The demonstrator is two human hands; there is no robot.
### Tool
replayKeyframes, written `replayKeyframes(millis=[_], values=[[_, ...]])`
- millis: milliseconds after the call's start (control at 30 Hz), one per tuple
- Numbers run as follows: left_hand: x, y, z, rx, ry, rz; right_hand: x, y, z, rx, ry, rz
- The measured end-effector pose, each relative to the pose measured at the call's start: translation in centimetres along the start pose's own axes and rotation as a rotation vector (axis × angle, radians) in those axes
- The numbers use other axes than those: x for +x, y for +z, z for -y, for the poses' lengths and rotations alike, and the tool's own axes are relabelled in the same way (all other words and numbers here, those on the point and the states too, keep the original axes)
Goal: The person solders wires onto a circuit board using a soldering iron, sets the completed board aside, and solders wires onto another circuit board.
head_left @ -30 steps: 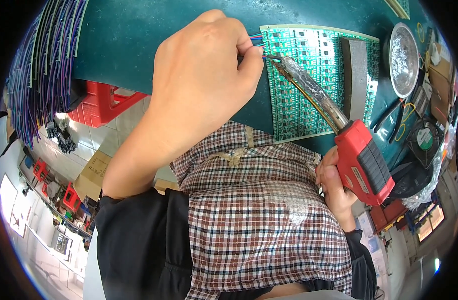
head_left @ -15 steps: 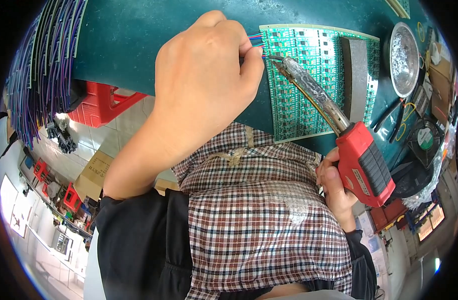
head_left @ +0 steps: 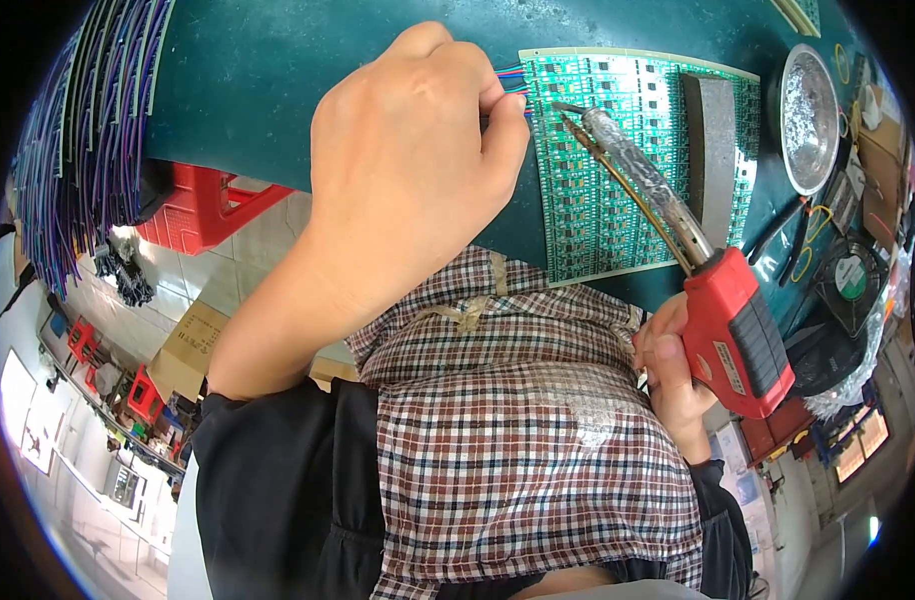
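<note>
My left hand (head_left: 408,150) is closed in a pinch on several thin coloured wires (head_left: 514,80). Their ends meet the left edge of a green circuit board panel (head_left: 603,200), which carries rows of small parts. In my right hand (head_left: 670,365) is a red and black soldering gun (head_left: 738,330), fingers wrapped round its handle. The long metal barrel slants up and left over the panel, with a thin brass-coloured tube alongside. Its tip stands just right of the wire ends; whether it touches the panel I cannot tell. A dark grey bar (head_left: 714,150) lies across the panel's right part.
Right of the panel stands a metal bowl (head_left: 808,120), with black-handled pliers (head_left: 778,240) and a small fan (head_left: 850,275) nearer me. Bundles of wired boards (head_left: 93,130) hang over the table's left end. A red stool (head_left: 203,205) stands below the table edge.
The soldering gun has shifted slightly right and down, drawing its tip away from the wire ends. My left hand has stayed nearly still on the wires.
</note>
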State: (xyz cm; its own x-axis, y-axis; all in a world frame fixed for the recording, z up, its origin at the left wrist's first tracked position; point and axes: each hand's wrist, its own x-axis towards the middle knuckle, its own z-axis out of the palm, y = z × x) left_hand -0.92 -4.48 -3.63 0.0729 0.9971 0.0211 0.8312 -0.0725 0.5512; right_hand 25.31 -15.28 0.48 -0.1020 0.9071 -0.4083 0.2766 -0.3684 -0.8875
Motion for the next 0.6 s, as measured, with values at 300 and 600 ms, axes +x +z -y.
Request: replayKeyframes(millis=[300,600], values=[[0.2,-0.3,-0.1,-0.009,-0.003,0.006,0.3,-0.2,0.1,0.108,-0.007,0.017],[6.4,-2.9,-0.7,-0.058,0.025,-0.075,0.0,-0.3,-0.7,0.093,-0.083,0.003]])
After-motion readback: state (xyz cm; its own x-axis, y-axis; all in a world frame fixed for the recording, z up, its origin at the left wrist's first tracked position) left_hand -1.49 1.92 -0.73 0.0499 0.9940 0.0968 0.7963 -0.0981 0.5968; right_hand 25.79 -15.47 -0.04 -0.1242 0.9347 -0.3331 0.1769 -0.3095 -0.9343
